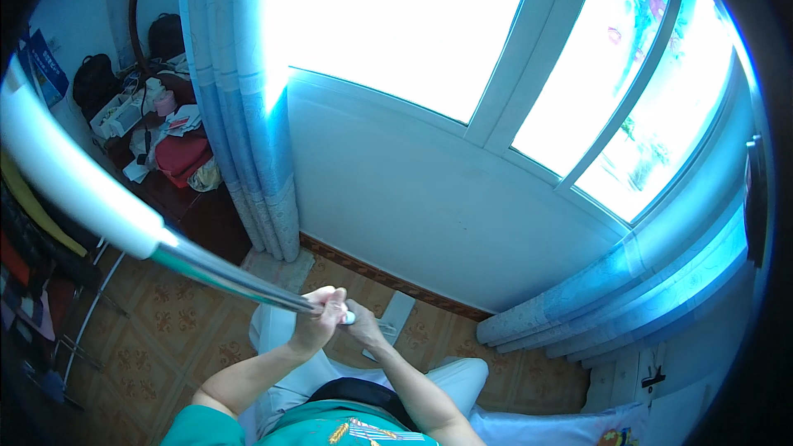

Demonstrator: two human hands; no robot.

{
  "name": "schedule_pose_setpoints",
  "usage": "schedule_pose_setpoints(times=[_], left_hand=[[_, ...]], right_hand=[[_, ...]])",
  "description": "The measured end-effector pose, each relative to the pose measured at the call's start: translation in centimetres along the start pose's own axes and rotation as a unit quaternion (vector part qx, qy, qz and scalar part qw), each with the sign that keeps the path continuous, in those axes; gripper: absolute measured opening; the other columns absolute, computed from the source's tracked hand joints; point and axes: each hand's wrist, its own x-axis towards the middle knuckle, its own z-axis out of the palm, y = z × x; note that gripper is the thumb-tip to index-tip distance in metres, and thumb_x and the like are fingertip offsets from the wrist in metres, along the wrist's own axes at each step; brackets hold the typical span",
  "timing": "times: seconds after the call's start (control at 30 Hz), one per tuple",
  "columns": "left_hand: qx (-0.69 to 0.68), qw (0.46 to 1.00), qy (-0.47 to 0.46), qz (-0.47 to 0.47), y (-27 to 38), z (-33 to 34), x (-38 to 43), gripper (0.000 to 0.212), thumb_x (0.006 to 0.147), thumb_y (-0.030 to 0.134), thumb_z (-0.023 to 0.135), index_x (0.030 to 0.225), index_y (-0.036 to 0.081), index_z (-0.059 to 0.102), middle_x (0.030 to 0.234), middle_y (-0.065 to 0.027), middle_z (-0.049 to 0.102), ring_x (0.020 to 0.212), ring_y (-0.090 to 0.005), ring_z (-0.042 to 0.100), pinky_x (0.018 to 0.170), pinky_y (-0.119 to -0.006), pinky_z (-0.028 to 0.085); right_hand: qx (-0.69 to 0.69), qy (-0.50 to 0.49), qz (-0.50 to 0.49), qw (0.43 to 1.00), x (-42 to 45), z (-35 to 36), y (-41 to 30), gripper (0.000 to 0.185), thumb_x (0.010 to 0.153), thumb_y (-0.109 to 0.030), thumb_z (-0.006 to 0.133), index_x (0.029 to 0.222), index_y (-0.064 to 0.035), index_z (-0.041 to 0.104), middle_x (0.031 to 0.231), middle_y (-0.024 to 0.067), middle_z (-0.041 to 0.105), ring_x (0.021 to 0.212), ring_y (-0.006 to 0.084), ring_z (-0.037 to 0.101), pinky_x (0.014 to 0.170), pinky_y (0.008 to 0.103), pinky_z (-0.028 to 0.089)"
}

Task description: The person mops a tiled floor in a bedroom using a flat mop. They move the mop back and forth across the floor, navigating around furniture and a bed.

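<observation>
A long metal pole (241, 277) with a thick white sleeve-like part (80, 179) runs from the upper left down to my hands in front of my lap. My left hand (319, 319) is closed around the pole near its lower end, which has a white cap (349, 318). Close against that end is my right hand (364, 324), its fingers bent; whether it grips the pole or something else is hidden. Below my right hand, part of a small clear or wire-like item (387, 328) shows, too small to name.
Blue curtains (248, 136) hang on both sides of the bright window (403, 25). A cluttered dark red dresser (210, 223) with a mirror stands at the left, near a metal-framed rack (87, 334). A white flat strip (396, 316) lies on the tiled floor (179, 316).
</observation>
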Motion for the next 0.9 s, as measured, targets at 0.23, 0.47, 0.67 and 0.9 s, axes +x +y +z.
schedule_pose_setpoints(times=[0.23,0.47,0.67,0.9], left_hand=[[0.006,0.991,0.094,0.096,1.9,-3.3,-2.1,0.037,0.1,0.032,0.045,0.073,0.007,0.041,0.063,-0.0006,0.046,0.058,-0.007,0.045,0.057,-0.023,0.04],[0.008,0.993,0.059,0.101,3.1,-3.9,-1.4,0.026,0.096,0.017,0.055,0.074,0.005,0.045,0.068,-0.0014,0.049,0.062,-0.0077,0.045,0.059,-0.023,0.041],[-0.101,0.968,-0.101,0.207,7.3,-1.8,-0.2,0.024,0.081,-0.001,0.067,0.067,0.003,0.049,0.059,-0.0056,0.053,0.052,-0.0131,0.045,0.051,-0.026,0.038],[-0.19,0.91,-0.306,0.202,10.3,1.6,0.3,0.028,0.081,0.002,0.069,0.061,0.003,0.05,0.051,-0.006,0.05,0.043,-0.0145,0.045,0.041,-0.027,0.032]], right_hand=[[0.016,-0.083,-0.107,0.991,1.2,3.4,-5.8,0.034,0.078,-0.024,0.071,0.103,-0.0047,0.056,0.101,0.0182,0.064,0.096,0.0339,0.062,0.079,0.0401,0.047],[0.065,-0.025,-0.066,0.995,0.8,4.4,-7.2,0.03,0.077,-0.019,0.069,0.098,-0.002,0.056,0.092,0.0196,0.065,0.089,0.0359,0.062,0.076,0.0414,0.047],[0.11,-0.008,-0.037,0.993,-1.6,2.2,-7.8,0.027,0.079,-0.017,0.067,0.098,-0.0024,0.056,0.096,0.0191,0.063,0.09,0.0346,0.06,0.077,0.0406,0.047],[0.066,0.131,-0.064,0.987,-7.2,-0.7,-7.1,0.023,0.077,-0.007,0.067,0.098,-0.009,0.057,0.093,0.0132,0.062,0.094,0.0327,0.056,0.081,0.0409,0.045]])
